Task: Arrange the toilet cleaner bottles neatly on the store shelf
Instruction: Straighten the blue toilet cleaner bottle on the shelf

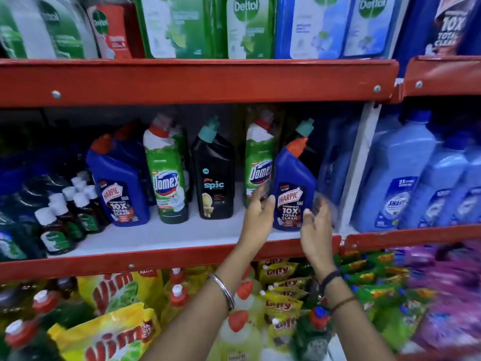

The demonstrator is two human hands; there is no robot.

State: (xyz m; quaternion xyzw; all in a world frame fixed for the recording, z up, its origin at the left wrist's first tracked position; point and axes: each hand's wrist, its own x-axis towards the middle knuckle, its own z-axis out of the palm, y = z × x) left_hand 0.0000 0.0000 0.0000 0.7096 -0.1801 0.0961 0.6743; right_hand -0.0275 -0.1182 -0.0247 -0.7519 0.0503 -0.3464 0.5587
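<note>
Toilet cleaner bottles stand in a row on the white middle shelf (156,237): a blue Harpic (119,183), a green Domex (166,178), a black Spic (214,178) and a second green Domex (257,157). At the right end stands another blue Harpic bottle (291,173) with a red cap, leaning slightly left. My left hand (256,214) clasps its left side and my right hand (316,227) its right side, thumbs on the label. Blur hides the fingertips of both hands. A black bottle with a teal cap (305,127) stands behind it.
Small brown bottles with white caps (65,212) crowd the shelf's left end. A white upright post (356,173) closes the right end, with large pale blue bottles (406,183) beyond. Dettol packs (247,27) fill the shelf above. Vim pouches (109,337) lie below.
</note>
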